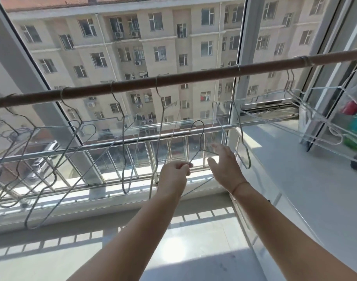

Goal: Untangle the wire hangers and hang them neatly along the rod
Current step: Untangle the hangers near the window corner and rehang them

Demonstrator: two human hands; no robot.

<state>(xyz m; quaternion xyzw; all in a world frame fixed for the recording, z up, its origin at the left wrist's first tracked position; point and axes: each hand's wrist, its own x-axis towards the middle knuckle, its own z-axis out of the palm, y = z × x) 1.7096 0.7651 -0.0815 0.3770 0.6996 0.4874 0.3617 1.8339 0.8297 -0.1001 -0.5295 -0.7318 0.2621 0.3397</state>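
Fingers of the left hand (174, 175) are pinched on one wire hanger (199, 142), at the sloping shoulder wire just under its neck. This hanger is held free below the brown rod (193, 76), with its hook turned upward and not touching the rod. Fingers of the right hand (224, 163) are spread and released; they are placed just beside the right shoulder of the same hanger, and contact with it cannot be told. A thin bracelet (239, 186) is seen on the right wrist.

Several other wire hangers (124, 142) are hooked along the rod. At the left, a few are overlapped and crossed with each other. At the far right, more hangers are gathered near a wrapped joint of the rod. Behind the rod, a large window (241, 57) and a steel railing (133, 141) are seen, with an apartment building (153, 37) far outside.
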